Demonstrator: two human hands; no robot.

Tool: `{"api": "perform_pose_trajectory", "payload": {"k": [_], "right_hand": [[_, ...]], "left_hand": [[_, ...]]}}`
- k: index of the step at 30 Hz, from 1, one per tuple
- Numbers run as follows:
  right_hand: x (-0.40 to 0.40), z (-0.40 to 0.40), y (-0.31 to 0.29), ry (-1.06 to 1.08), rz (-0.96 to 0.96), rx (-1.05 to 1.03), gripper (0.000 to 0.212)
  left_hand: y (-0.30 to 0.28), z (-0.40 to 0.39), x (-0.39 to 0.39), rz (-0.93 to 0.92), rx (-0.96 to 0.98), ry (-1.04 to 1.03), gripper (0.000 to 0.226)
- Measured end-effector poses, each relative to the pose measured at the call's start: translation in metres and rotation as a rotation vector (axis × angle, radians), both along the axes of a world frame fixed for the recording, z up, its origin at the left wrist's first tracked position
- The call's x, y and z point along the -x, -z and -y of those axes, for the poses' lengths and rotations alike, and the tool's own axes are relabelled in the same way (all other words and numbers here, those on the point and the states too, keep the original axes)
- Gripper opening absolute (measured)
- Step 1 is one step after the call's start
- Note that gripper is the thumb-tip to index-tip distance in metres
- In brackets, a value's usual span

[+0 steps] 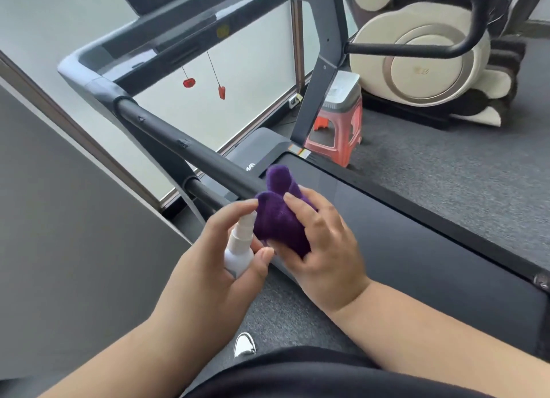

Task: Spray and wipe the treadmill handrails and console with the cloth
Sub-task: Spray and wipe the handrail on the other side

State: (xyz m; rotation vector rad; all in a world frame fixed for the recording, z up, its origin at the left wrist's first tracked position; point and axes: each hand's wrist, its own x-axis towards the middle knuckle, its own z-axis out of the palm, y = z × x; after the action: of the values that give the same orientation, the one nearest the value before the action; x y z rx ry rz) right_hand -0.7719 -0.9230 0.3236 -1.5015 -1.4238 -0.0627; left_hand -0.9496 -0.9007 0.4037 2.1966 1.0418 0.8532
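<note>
A black padded handrail (178,138) of the treadmill runs from the upper left down to the middle. Its near end is wrapped in a purple cloth (278,216), which my right hand (324,240) grips around the rail. My left hand (220,249) holds a small white spray bottle (239,249), its nozzle pointing up toward the cloth and my forefinger lying over the top. The console (166,43) spans the top, with a red safety key (189,83) and red clip (221,91) dangling below it. The black belt (401,234) lies to the right.
A red plastic stool (336,135) with a grey box on top stands beside the treadmill's right upright. A cream elliptical machine (422,64) fills the upper right. Frosted glass is behind the console, a grey wall (59,219) is at my left, and dark carpet covers the floor.
</note>
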Motion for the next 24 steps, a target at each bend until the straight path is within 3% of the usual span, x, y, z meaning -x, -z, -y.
{"api": "perform_pose_trajectory", "payload": {"k": [6, 10, 14, 24], "right_hand": [[-0.006, 0.02, 0.065, -0.018, -0.096, -0.016, 0.081], [-0.005, 0.029, 0.073, -0.055, -0.125, 0.038, 0.079], [0.0, 0.027, 0.041, 0.014, -0.074, 0.106, 0.076], [0.018, -0.013, -0.07, 0.071, 0.394, 0.435, 0.071]], "left_hand": [[0.005, 0.007, 0.001, -0.078, -0.007, 0.018, 0.053], [-0.003, 0.011, -0.002, -0.067, -0.011, 0.027, 0.053], [-0.009, 0.013, 0.003, -0.049, -0.012, 0.015, 0.053], [-0.007, -0.014, 0.025, -0.003, 0.041, -0.084, 0.054]]}}
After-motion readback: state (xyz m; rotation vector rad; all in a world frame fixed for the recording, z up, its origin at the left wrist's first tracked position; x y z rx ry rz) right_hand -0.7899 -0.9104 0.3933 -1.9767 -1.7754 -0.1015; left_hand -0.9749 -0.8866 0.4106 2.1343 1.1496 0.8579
